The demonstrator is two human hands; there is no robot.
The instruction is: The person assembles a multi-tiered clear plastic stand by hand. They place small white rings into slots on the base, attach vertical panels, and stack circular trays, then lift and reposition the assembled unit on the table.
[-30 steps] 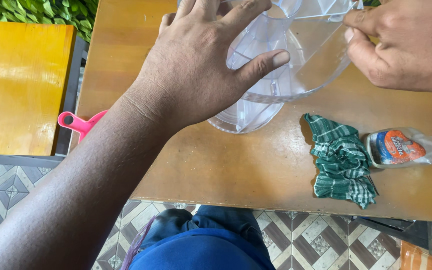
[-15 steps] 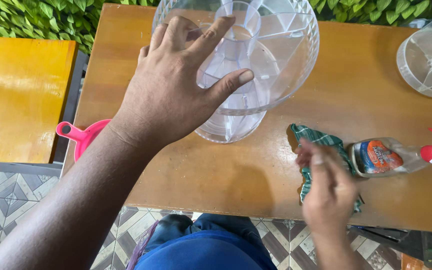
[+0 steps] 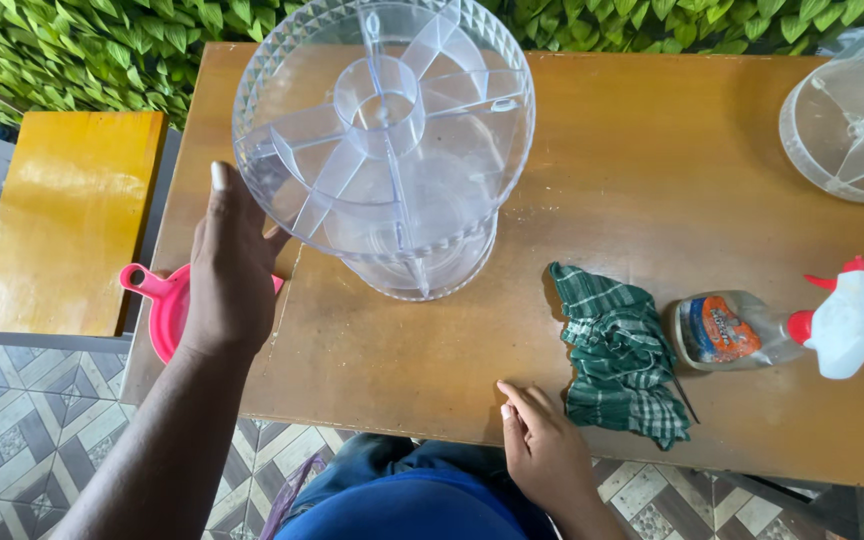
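Note:
A clear plastic divided tray on a clear pedestal base (image 3: 384,130) stands on the wooden table (image 3: 652,150). My left hand (image 3: 227,270) is pressed against the tray's left rim, thumb up along the edge. My right hand (image 3: 544,450) rests flat on the table's front edge with fingers loosely apart, holding nothing. A crumpled green checked cloth (image 3: 617,355) lies just to the right of it. Beside the cloth lies a spray bottle (image 3: 782,325) on its side, with a white and red trigger head.
A second clear divided tray (image 3: 847,110) sits at the table's far right. A pink plastic scoop (image 3: 164,300) pokes out beyond the table's left edge. A yellow wooden bench (image 3: 67,220) stands to the left. Green leafy wall behind; patterned tile floor below.
My left hand slid off the top of the tray to its left rim. My right hand drew back from the cloth to the table's front edge. The view shifted back.

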